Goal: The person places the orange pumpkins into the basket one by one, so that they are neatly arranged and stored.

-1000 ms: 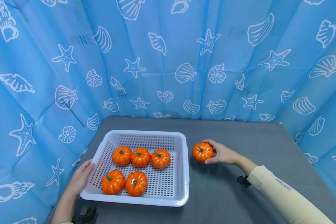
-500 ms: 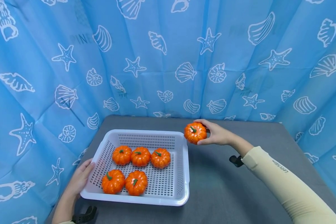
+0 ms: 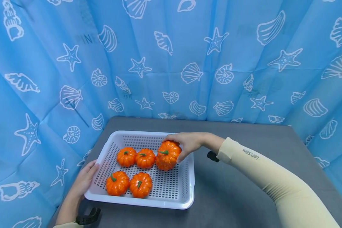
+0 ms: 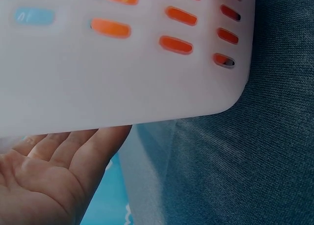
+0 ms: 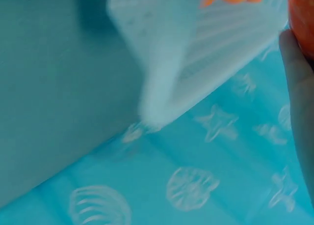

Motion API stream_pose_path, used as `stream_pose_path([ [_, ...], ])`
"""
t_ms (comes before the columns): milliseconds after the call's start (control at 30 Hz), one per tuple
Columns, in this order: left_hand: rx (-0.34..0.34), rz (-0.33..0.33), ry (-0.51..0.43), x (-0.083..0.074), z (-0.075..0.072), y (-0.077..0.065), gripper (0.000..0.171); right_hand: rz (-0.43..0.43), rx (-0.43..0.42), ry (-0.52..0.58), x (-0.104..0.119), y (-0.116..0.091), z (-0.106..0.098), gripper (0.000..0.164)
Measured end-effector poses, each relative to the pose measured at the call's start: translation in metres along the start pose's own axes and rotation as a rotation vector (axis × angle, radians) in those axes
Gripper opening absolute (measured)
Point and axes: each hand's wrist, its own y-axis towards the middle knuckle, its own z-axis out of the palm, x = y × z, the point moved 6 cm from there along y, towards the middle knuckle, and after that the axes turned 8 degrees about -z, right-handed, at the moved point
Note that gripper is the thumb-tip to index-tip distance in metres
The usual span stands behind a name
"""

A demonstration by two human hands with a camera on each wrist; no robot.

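Note:
My right hand [image 3: 186,142] grips a small orange pumpkin [image 3: 171,148] with a green stem, above the right back part of a white slotted plastic basket [image 3: 174,204]. Another pumpkin [image 3: 163,164] shows partly beneath it; whether the two touch I cannot tell. In the right wrist view, part of the held pumpkin [image 5: 301,19] shows at the right edge beside a finger. At the basket's left side, my left hand [image 3: 84,180] holds the rim. The left wrist view shows that hand [image 4: 59,176] against the basket wall [image 4: 113,83], fingertips hidden behind it.
Two pumpkins [image 3: 126,157] [image 3: 145,158] sit in the basket's back row and two more [image 3: 117,183] [image 3: 141,185] in front. Grey cloth covers the table [image 3: 239,177]. A blue shell-patterned curtain [image 3: 171,76] hangs behind and at both sides.
My right hand has lifted the pumpkin off the table and carried it left, over the basket's rim. My left hand stays at the basket's left side.

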Motion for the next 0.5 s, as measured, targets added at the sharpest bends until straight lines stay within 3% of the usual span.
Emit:
stream_pose_path([
  [267, -0.003, -0.008, 0.006, -0.002, 0.000, -0.001, 0.062, 0.007, 0.247, -0.073, 0.014, 0.035, 0.031, 0.080],
  [500, 0.005, -0.015, -0.002, -0.001, 0.000, -0.001, 0.063, 0.082, 0.401, -0.155, 0.009, 0.046, 0.059, 0.076],
])
